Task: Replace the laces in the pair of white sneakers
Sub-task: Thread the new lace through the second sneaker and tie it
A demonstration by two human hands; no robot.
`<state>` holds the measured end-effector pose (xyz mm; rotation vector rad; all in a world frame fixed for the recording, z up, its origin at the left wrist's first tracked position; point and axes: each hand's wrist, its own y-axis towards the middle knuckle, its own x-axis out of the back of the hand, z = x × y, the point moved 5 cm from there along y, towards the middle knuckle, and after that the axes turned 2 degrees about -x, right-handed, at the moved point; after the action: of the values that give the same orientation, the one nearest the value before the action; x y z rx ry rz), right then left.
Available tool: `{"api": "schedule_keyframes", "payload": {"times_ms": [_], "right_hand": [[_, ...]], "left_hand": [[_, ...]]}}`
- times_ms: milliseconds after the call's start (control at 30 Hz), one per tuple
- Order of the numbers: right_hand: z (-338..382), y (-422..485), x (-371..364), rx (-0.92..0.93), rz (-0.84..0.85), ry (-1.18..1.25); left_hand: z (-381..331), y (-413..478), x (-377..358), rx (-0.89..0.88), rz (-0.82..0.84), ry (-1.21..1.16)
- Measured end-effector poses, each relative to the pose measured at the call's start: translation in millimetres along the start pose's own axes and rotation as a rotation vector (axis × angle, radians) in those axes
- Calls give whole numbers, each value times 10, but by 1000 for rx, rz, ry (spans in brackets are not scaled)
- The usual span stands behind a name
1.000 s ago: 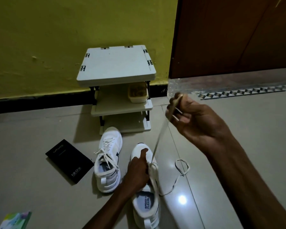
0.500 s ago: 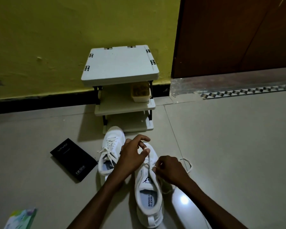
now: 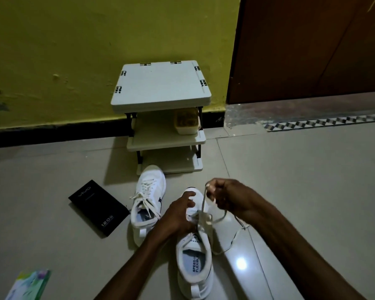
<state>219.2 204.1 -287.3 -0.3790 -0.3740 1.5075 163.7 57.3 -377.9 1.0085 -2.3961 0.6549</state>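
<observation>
From the head view, the left hand (image 3: 178, 215) curls over the front of the near shoe (image 3: 195, 263), fingers bent on its upper and gripping it on the floor (image 3: 312, 191). Just to its right the right hand (image 3: 230, 198) is raised a little, its fingers pinching the lace (image 3: 202, 202), which runs taut down to the eyelets under the left hand; a slack loop and a loose end trail on the floor below the right wrist. The second shoe (image 3: 148, 198), laced, stands just left of the left hand. Further left lies a black box (image 3: 97, 207). A shelf (image 3: 160, 83) stands beyond both hands, by the wall.
</observation>
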Motion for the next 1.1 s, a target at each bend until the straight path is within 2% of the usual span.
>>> {"api": "schedule_keyframes", "payload": {"times_ms": [33, 100, 233, 300, 367, 433, 467, 533, 600, 633, 667, 767, 833, 867, 967, 1100], "right_hand": [[172, -57, 33, 41, 19, 75], [367, -145, 59, 104, 28, 29], [228, -185, 30, 97, 83, -55], [108, -190, 72, 97, 121, -237], [-93, -162, 110, 60, 195, -661], [-482, -126, 66, -116, 364, -1138], [-700, -120, 78, -267, 425, -1280], [-1006, -152, 136, -565, 480, -1285], [-1109, -172, 241, -735, 392, -1043], [-1125, -162, 332, -737, 303, -949], [-1097, -124, 423, -670, 213, -938], [-992, 45, 645, -285, -141, -1213], [-997, 123, 736, -169, -339, -1202], [-1034, 156, 761, -179, -399, -1175], [-1180, 246, 748, -224, -419, -1160], [-1162, 322, 712, -127, -465, -1093]], "left_hand": [[16, -12, -3, 5, -20, -10], [54, -34, -1, 19, -56, -38], [51, -54, 13, -9, -132, 37], [23, -69, 1, -19, -178, 73], [15, -70, -4, -23, -196, 74], [24, -64, 0, -22, -168, 42], [15, -61, 4, -16, -151, 22], [13, -61, 28, 6, -128, -4], [12, -64, 43, 16, -118, -23], [2, -66, 36, 14, -113, -20], [-12, -72, 34, 6, -114, 0], [-30, -85, 34, -15, -128, 66], [-36, -101, 36, 11, -146, 53], [-35, -118, 41, 33, -163, 38], [-9, -175, 66, 93, -203, 0], [44, -230, 77, 137, -148, -6]]}}
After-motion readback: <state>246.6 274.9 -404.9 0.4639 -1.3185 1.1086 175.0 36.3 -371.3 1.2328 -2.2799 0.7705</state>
